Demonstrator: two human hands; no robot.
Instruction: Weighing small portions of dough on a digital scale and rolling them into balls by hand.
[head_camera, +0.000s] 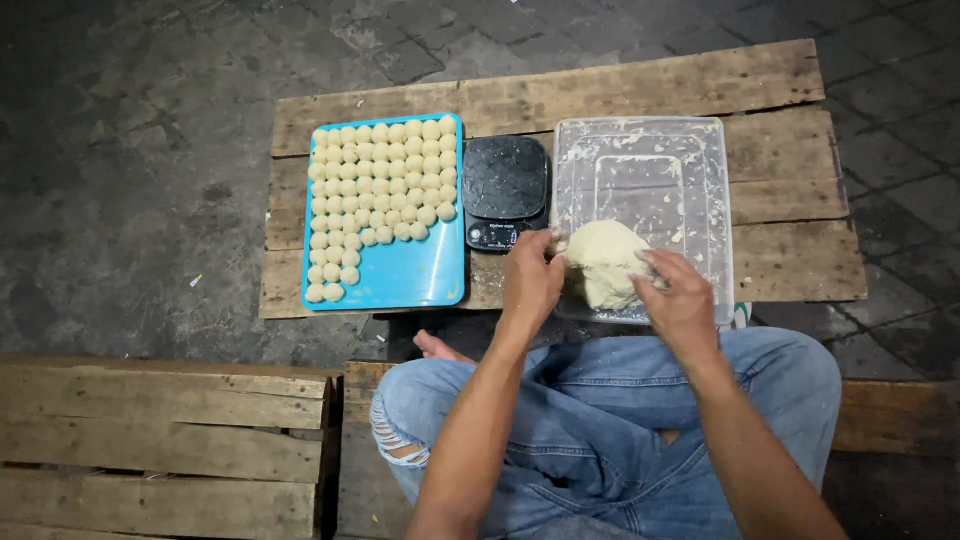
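Wooden pallet under blue tray, black scale, clear tub.

One blue tray, one black scale, one clear tub, one dough lump, two hands.

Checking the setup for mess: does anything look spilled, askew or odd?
Nothing is spilled. Dough smears coat the clear tub, whose near edge overhangs the wooden pallet. The dough balls fill the blue tray in uneven, stepped rows.

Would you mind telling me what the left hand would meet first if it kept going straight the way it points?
The left hand points away from the body, fingertips by the dough lump. Straight on, it would probably meet the black kitchen scale first, though depth is unclear.
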